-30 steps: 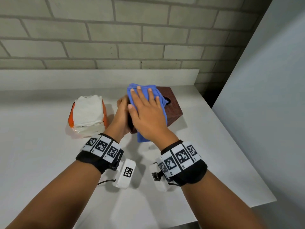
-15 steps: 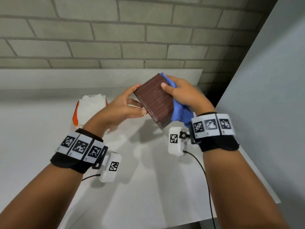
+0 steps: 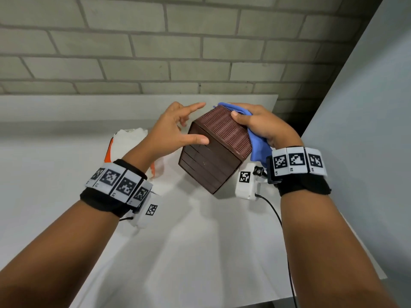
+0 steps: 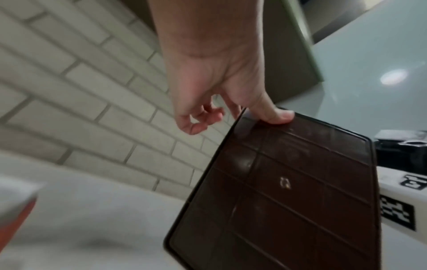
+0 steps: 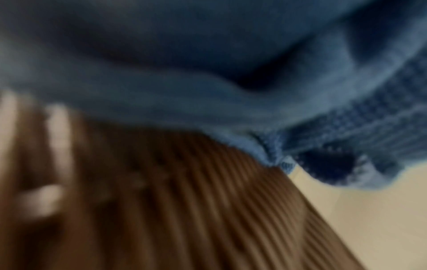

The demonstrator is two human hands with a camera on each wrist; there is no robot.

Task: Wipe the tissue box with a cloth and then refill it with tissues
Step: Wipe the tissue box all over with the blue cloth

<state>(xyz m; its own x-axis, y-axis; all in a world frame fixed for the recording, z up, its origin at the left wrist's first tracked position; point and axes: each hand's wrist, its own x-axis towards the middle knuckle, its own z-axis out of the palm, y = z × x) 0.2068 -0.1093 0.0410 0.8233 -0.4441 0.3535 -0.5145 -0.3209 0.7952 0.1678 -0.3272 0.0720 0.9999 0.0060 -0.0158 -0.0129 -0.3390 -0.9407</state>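
Brown box: ribbed-sided tissue box (image 3: 216, 147), tilted, lifted off the white table (image 3: 189, 252), its smooth gridded base facing the camera.
Blue cloth: microfibre cloth (image 3: 255, 143) bunched against the box's right side.
Right hand: right hand (image 3: 260, 125) clamps box and cloth together.
Left hand: left hand (image 3: 175, 132) spread loosely, thumb touching the base's edge.
Tissues: pack (image 3: 131, 141) beyond the left hand.

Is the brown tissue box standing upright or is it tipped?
Tipped: the tissue box is held off the table, its flat base facing the camera.
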